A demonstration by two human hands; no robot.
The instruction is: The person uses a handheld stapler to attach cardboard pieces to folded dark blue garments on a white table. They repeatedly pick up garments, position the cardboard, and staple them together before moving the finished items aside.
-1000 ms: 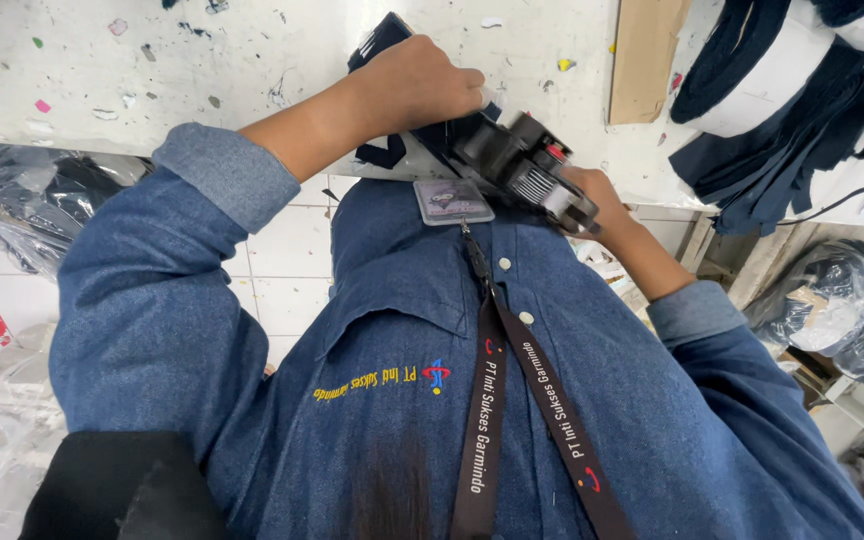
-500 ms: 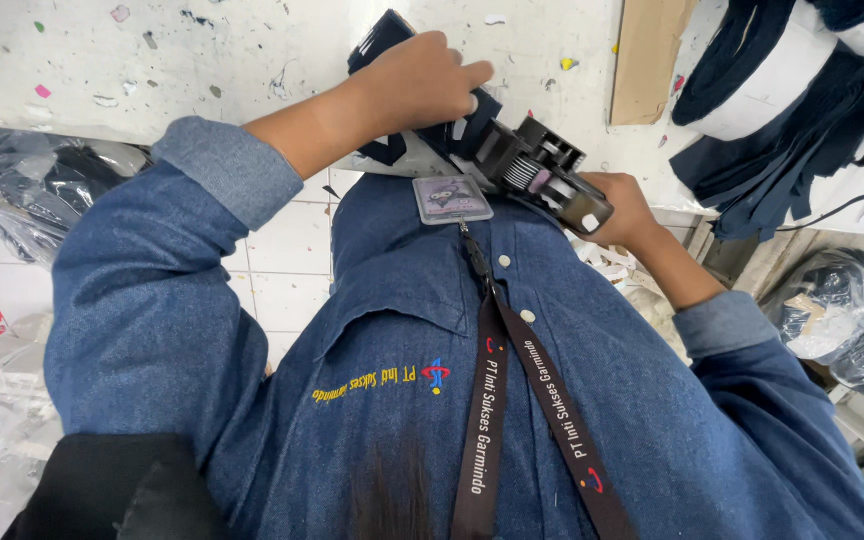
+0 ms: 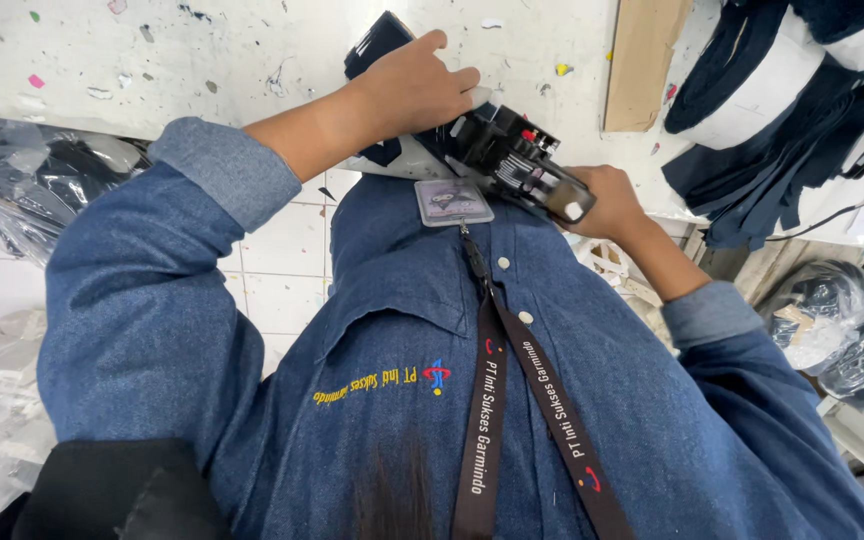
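The white worktable (image 3: 202, 60) is scuffed and flecked with coloured paper scraps (image 3: 36, 81). A cardboard strip (image 3: 640, 62) lies on it, with stacked navy fabric pieces (image 3: 752, 110) just beside that strip.
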